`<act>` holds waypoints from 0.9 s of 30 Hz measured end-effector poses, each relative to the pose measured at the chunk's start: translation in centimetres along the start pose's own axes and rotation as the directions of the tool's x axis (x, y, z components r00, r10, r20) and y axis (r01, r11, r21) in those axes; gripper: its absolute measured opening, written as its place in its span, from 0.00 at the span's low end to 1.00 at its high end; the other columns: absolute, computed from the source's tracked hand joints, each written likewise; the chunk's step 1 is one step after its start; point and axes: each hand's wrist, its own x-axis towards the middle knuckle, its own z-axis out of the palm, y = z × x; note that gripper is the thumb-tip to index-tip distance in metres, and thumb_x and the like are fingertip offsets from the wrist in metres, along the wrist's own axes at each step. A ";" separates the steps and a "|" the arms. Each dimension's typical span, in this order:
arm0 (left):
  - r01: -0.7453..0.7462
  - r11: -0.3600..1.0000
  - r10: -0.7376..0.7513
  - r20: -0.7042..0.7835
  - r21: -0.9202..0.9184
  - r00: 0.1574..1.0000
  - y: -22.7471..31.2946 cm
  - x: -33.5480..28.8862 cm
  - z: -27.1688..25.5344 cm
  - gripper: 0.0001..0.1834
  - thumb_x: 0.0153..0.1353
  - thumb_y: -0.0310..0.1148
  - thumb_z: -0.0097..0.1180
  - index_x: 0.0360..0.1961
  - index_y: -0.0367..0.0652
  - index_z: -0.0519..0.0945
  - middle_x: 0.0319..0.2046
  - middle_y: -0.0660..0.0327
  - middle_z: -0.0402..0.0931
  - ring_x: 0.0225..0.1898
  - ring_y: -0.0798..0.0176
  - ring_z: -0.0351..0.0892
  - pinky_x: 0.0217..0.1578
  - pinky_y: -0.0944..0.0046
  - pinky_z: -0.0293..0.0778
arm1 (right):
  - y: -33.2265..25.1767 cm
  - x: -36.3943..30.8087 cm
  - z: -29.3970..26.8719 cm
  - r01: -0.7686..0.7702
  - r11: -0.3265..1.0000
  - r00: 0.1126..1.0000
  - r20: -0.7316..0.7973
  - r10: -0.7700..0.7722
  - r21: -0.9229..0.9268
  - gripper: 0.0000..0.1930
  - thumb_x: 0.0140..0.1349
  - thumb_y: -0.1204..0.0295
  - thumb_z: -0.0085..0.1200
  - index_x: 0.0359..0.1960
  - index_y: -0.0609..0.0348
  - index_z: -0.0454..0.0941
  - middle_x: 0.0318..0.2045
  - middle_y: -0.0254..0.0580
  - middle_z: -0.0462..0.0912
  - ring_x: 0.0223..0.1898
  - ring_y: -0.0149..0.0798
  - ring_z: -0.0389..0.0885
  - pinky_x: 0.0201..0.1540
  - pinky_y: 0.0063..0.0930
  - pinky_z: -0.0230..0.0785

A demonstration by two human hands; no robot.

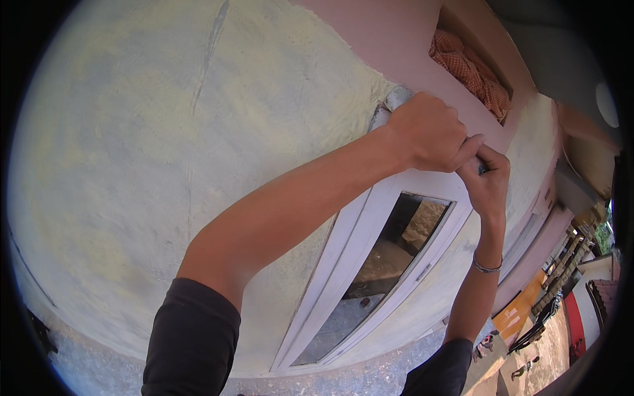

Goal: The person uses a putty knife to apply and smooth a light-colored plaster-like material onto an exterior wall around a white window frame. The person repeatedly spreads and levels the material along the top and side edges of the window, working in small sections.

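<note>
Both my arms are raised toward the top of a white window frame (pixel 353 264) set in a wall. My left hand (pixel 432 132) is closed in a fist, its back toward me. A greyish-white piece (pixel 398 98) shows just beyond its knuckles, at the frame's upper corner; its kind is unclear. Just right of it, my right hand (pixel 490 178) has its fingers curled round something small and dark (pixel 483 166), mostly hidden. The hands touch or nearly touch at the fingers. A bracelet (pixel 487 266) circles my right wrist.
The wall (pixel 152 145) has patchy pale yellow-grey paint, with a pink band (pixel 389 39) above. A recess there holds a red checked cloth (pixel 469 72). Glass (pixel 380 274) fills the window. At far right are an orange panel (pixel 518 313) and stacked wooden poles (pixel 561 274).
</note>
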 end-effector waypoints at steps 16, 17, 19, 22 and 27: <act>0.107 0.994 -0.105 -0.052 0.023 0.993 0.3 1.0 0.0 0.33 0.76 0.46 0.48 0.16 0.38 0.86 0.16 0.46 0.81 0.18 0.43 0.82 0.28 0.45 0.78 | -1.4 2.3 -1.8 0.024 0.998 0.992 0.122 -0.031 0.052 0.16 0.64 0.67 0.70 0.39 0.73 0.88 0.25 0.34 0.85 0.31 0.24 0.76 0.36 0.25 0.72; 0.120 0.992 -0.118 -0.034 0.044 0.992 0.3 1.0 -0.1 0.33 0.76 0.46 0.48 0.16 0.38 0.86 0.16 0.46 0.81 0.19 0.43 0.82 0.29 0.45 0.79 | -1.2 2.5 -1.7 0.022 0.999 0.991 0.134 -0.027 0.043 0.16 0.64 0.67 0.70 0.39 0.73 0.88 0.25 0.33 0.84 0.31 0.24 0.76 0.36 0.25 0.72; 0.127 0.990 -0.126 -0.028 0.053 0.992 0.4 1.0 -0.3 0.33 0.76 0.46 0.48 0.16 0.38 0.86 0.16 0.46 0.81 0.19 0.43 0.82 0.29 0.45 0.79 | -1.1 2.5 -1.6 -0.007 0.999 0.990 0.140 0.002 0.032 0.16 0.64 0.66 0.70 0.39 0.73 0.88 0.24 0.32 0.83 0.31 0.24 0.74 0.36 0.25 0.71; 0.103 0.992 -0.099 -0.068 0.069 0.993 0.5 0.9 -0.3 0.32 0.75 0.45 0.48 0.16 0.38 0.86 0.16 0.46 0.81 0.19 0.43 0.82 0.28 0.46 0.79 | -1.2 2.4 -1.4 -0.023 0.999 0.991 0.134 0.017 0.043 0.17 0.64 0.66 0.70 0.38 0.73 0.87 0.24 0.31 0.80 0.31 0.24 0.72 0.35 0.26 0.69; 0.119 0.988 -0.106 -0.134 0.098 0.985 -0.5 0.0 -1.6 0.32 0.75 0.45 0.49 0.14 0.40 0.85 0.15 0.47 0.81 0.19 0.43 0.83 0.28 0.47 0.79 | -2.3 3.2 -0.2 0.064 0.998 0.989 0.135 -0.066 0.016 0.16 0.64 0.66 0.70 0.39 0.73 0.87 0.24 0.31 0.79 0.30 0.24 0.71 0.34 0.25 0.68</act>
